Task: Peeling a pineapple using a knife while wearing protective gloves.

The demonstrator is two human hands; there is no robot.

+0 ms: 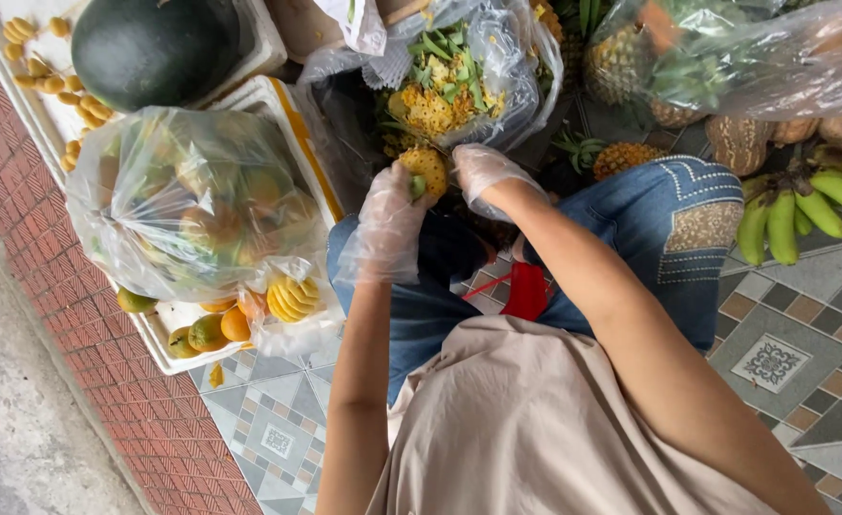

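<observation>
A small peeled pineapple [425, 168] is held between the two hands, just above the lap, in front of a plastic bag of pineapple peel and leaf scraps [454, 86]. The left hand [389, 227], covered by a thin clear plastic glove, is wrapped around the lower left side of the fruit, fingers curled onto it. The right hand [483, 175], gloved the same way, is pressed against the fruit's right side; whether a tool is gripped in it cannot be told, since the fingers are hidden behind the glove and the fruit. Both hands are thus closed on the same pineapple, close together.

Blue jeans [664, 224] are worn by the seated person, and a red object [526, 290] is seen between the knees. To the left, a white foam tray [177, 355] carries a large clear bag of yellow-orange fruit [187, 200], with a smaller bag holding a carved, peeled pineapple [292, 298] just beside it and a few loose mangoes [206, 332] at the tray's edge. Further back, a dark green watermelon [158, 43] is set in another white tray, near scattered small yellow fruits [44, 81]. On the right, unpeeled pineapples [621, 157] and a bunch of green bananas [802, 210] are laid on the patterned tile floor [774, 362].
</observation>
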